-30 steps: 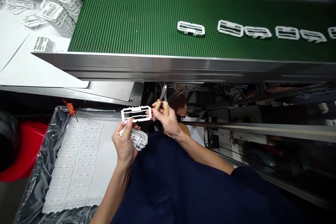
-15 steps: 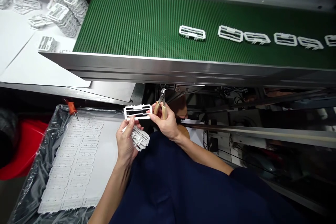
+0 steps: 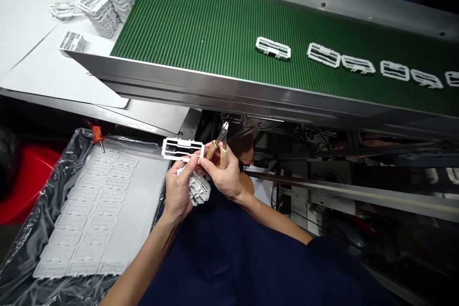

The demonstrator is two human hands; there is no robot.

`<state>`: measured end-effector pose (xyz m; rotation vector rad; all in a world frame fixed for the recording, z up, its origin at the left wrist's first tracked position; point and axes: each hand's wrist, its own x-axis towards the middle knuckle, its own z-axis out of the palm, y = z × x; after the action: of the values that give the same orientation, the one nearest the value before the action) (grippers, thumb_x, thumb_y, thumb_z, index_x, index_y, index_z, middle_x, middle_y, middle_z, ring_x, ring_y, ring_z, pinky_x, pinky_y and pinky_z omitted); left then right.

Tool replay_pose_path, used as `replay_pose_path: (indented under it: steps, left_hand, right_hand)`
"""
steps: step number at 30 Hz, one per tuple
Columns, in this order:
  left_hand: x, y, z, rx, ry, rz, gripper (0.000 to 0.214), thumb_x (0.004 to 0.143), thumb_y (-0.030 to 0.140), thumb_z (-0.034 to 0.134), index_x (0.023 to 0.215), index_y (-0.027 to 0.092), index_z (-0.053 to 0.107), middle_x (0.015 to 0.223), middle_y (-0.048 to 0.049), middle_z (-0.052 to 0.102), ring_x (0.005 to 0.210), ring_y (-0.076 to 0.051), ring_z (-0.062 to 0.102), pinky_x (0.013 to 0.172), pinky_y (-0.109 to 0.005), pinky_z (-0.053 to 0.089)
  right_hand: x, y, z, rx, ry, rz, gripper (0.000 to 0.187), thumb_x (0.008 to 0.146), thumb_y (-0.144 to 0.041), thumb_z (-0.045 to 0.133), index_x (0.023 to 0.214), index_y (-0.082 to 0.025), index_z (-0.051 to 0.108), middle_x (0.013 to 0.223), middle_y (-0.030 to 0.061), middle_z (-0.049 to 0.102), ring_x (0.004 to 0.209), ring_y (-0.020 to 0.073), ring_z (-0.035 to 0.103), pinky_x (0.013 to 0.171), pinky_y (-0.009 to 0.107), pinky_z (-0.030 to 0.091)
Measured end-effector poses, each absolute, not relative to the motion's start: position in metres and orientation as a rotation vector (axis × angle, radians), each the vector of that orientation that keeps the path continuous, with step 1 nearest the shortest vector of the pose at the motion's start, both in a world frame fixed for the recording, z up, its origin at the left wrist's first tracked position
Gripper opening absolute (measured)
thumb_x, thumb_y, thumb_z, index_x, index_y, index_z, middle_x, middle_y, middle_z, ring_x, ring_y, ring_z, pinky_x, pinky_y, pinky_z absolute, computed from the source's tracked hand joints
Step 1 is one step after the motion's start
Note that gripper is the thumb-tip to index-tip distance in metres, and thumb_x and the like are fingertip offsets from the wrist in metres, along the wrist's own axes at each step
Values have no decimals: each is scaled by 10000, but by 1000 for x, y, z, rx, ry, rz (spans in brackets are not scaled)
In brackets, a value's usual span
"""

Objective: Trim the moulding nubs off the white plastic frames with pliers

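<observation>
My left hand (image 3: pixel 181 186) is closed around a small stack of white plastic frames (image 3: pixel 199 187). Its thumb also presses the lower edge of a single white plastic frame (image 3: pixel 183 144), held up above the stack. My right hand (image 3: pixel 225 172) grips side cutters (image 3: pixel 222 153) with tan handles, their jaws pointing up and away from the frame. The thumb and fingers of that hand also touch the single frame at its right end. Part of the cutters' handles is hidden by my fingers.
Several white frames (image 3: pixel 273 48) lie on a green conveyor belt (image 3: pixel 201 24) with metal side rails. Stacked frames (image 3: pixel 97 12) stand on the white table at left. Below is a bin lined with black plastic (image 3: pixel 27 244), holding rows of frames (image 3: pixel 86 201). An orange-handled tool (image 3: pixel 97 135) sits at its rim.
The single frame has shifted slightly left and up, and my left thumb has slid right along its lower edge. My hands are closer together. The whole view has tilted a little.
</observation>
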<state>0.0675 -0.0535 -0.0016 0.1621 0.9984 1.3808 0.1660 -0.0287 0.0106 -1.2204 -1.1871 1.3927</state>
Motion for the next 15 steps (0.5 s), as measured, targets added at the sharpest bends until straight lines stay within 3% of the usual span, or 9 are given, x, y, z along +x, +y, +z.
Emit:
replay_pose_path:
  steps: [8, 15]
  left_hand:
    - [67, -63, 3, 260, 1102, 1456, 120, 794, 252, 704, 801, 136, 675, 883, -44, 663, 711, -107, 574, 664, -203, 456]
    - [65, -64, 0, 272, 1129, 1424, 148, 797, 268, 698, 871, 140, 693, 783, -31, 642, 662, -110, 562, 608, -202, 443]
  right_hand:
    - [163, -33, 20, -1162, -1184, 1435, 257, 785, -236, 648, 1010, -218, 526, 917, 4, 663, 840, 148, 649, 772, 267, 544]
    - [163, -34, 16, -1149, -1167, 1438, 264, 777, -224, 655, 1010, -225, 529, 912, -6, 652, 838, 142, 643, 765, 256, 540]
